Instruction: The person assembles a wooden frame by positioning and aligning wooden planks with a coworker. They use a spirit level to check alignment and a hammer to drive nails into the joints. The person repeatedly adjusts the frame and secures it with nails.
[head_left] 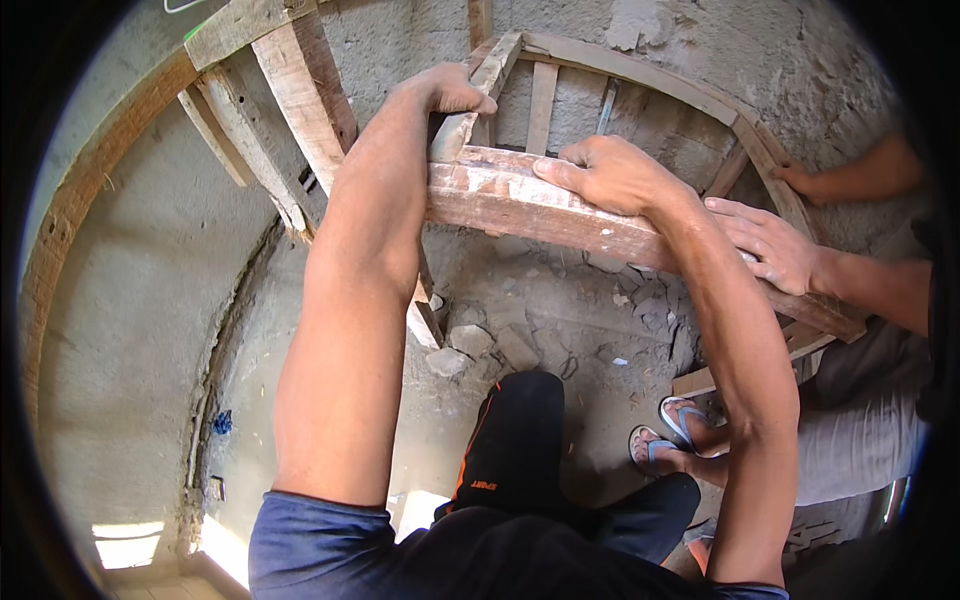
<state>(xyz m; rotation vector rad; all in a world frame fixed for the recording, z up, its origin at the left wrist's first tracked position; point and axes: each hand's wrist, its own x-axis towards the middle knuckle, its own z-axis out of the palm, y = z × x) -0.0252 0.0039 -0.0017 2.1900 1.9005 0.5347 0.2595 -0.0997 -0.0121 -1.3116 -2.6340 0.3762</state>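
A rough wooden frame (545, 207) stretches from the middle to the right, its near beam thick and smeared with white. My left hand (455, 90) is closed around the frame's left rail, close to the corner where it joins the near beam. Farther right, my right hand (612, 177) grips the top of that beam, thumb on the near face and fingers partly hidden. Beyond, thinner slats (543, 107) run between the frame's rails, against a rough wall. A co-worker's hand (770, 243) lies on the beam's right part, and their other hand (797, 182) touches the frame's far right rail.
At the left, another wooden structure (305, 95) has posts and a long curved-looking rail along the plastered wall (140, 290). Broken rubble (470, 340) lies on the floor under the frame. The co-worker's sandalled feet (655, 447) stand close on the right.
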